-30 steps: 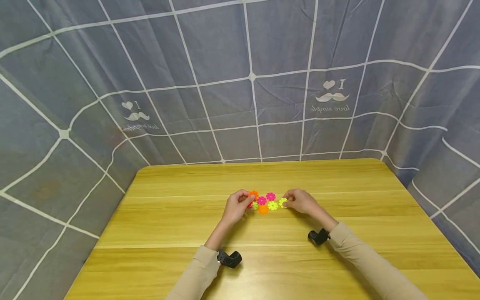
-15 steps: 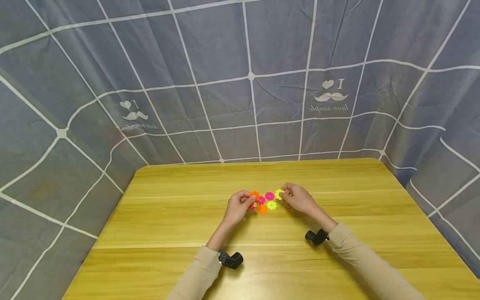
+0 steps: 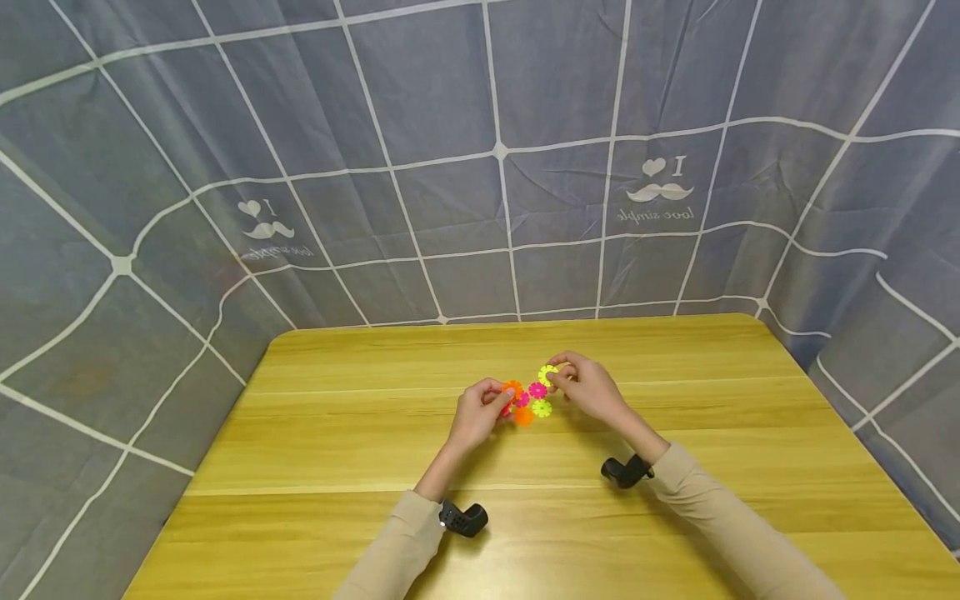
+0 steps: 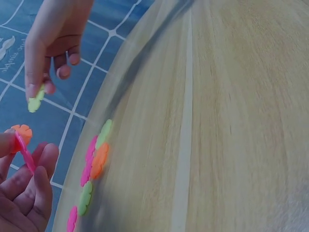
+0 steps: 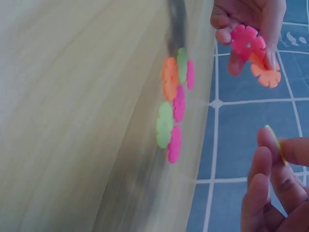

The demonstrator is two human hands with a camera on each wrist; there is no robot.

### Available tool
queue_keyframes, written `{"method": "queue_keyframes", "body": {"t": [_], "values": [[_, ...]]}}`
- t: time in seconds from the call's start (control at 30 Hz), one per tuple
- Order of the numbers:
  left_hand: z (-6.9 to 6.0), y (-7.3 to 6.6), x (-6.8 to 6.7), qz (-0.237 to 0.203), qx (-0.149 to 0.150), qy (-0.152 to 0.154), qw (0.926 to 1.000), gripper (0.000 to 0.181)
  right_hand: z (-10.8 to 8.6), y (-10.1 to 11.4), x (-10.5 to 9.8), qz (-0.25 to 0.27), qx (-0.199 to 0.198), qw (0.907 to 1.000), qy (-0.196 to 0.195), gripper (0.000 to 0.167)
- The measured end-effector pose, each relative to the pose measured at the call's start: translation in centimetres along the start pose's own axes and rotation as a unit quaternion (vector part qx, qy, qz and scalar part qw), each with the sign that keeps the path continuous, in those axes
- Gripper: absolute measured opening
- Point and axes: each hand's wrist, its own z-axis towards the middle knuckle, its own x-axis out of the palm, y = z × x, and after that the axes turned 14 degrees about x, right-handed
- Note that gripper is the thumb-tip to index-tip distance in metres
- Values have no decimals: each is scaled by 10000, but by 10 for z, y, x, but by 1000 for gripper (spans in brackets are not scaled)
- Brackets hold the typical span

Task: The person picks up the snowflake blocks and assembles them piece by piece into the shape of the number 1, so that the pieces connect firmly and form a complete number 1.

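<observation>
In the head view my left hand [image 3: 477, 413] pinches an orange flower-shaped disc [image 3: 512, 389]; the right wrist view shows a pink disc [image 5: 247, 41] joined to that orange one [image 5: 268, 76]. My right hand [image 3: 592, 390] pinches a yellow disc [image 3: 547, 375] between thumb and finger, seen edge-on in the right wrist view. Between and below the hands, several discs lie on the table, touching or close together: an orange one [image 4: 99, 160], green ones [image 4: 85, 198] and pink ones [image 5: 174, 144]. Both held pieces are raised above the tabletop.
The wooden table [image 3: 360, 358] has rounded back corners. Behind it and at both sides hangs a grey curtain [image 3: 435, 208] with white lines. Black devices [image 3: 463, 518] are strapped to both wrists.
My right hand has moved left and away from me with the yellow disc, nearer to the left hand. My left hand has stayed almost in place, its discs shifting slightly to the right.
</observation>
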Motion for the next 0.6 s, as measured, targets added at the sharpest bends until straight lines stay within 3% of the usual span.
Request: {"method": "queue_keyframes", "body": {"t": [0.17, 0.27, 0.37, 0.5, 0.6], "values": [[0, -2, 2, 23, 184, -91, 9998, 17, -2, 7, 2, 270, -44, 9996, -52, 28], [-3, -17, 3, -21, 298, -17, 9996, 17, -3, 10, 4, 446, -80, 9990, -57, 28], [-4, -19, 5, -33, 401, 67, 9992, 18, -3, 14, 6, 627, -106, 9980, -27, 29], [-1, -6, 8, 144, 510, 52, 9986, 19, -5, 19, 7, 814, -128, 9966, 42, 28], [-1, -5, 10, 421, 613, 15, 9972, 17, -6, 22, 8, 894, -113, 9959, 87, 27]]}}
